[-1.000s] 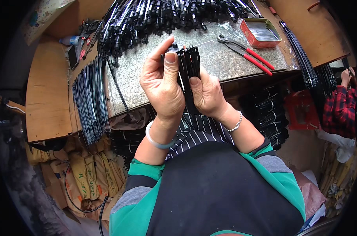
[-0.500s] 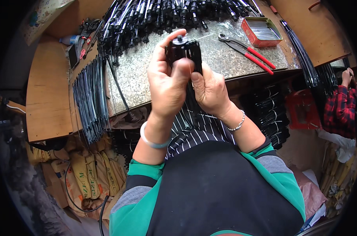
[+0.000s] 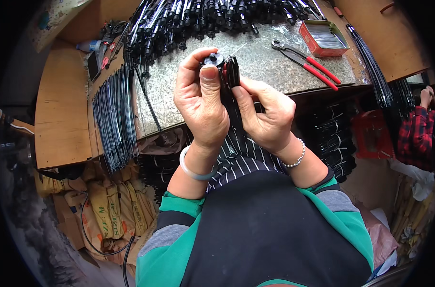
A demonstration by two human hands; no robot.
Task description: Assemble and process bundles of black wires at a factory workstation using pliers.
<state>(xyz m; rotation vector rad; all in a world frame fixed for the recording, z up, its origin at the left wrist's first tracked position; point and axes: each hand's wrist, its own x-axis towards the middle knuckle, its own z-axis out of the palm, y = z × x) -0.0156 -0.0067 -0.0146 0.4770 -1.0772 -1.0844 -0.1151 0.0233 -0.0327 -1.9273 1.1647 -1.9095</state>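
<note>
My left hand (image 3: 202, 107) is closed on a round black hub (image 3: 214, 60) with a short peg at its centre, the thumb pressed against its near side. Just right of it, my right hand (image 3: 270, 112) pinches a bundle of black umbrella ribs (image 3: 232, 74) between thumb and fingers. The bundle's upper ends stand upright and slightly apart from the hub. Below, dark ribs hang between my wrists toward the striped cloth on my lap. A thin pale wire (image 3: 239, 49) sticks out up and right from behind the hub.
Umbrella shafts (image 3: 203, 19) with black fittings pile at the table's far side. Red-handled pliers (image 3: 318, 71) lie right, near a red tin (image 3: 320, 50) of thin wires. Black rods (image 3: 114, 119) overhang the left edge; more rods (image 3: 370, 67) lie right. Another person's checked sleeve (image 3: 416, 136) shows far right.
My left thumb has shifted left and up onto the hub. The right hand now holds some ribs apart from the hub, leaving a gap between them. The whole view has shifted slightly.
</note>
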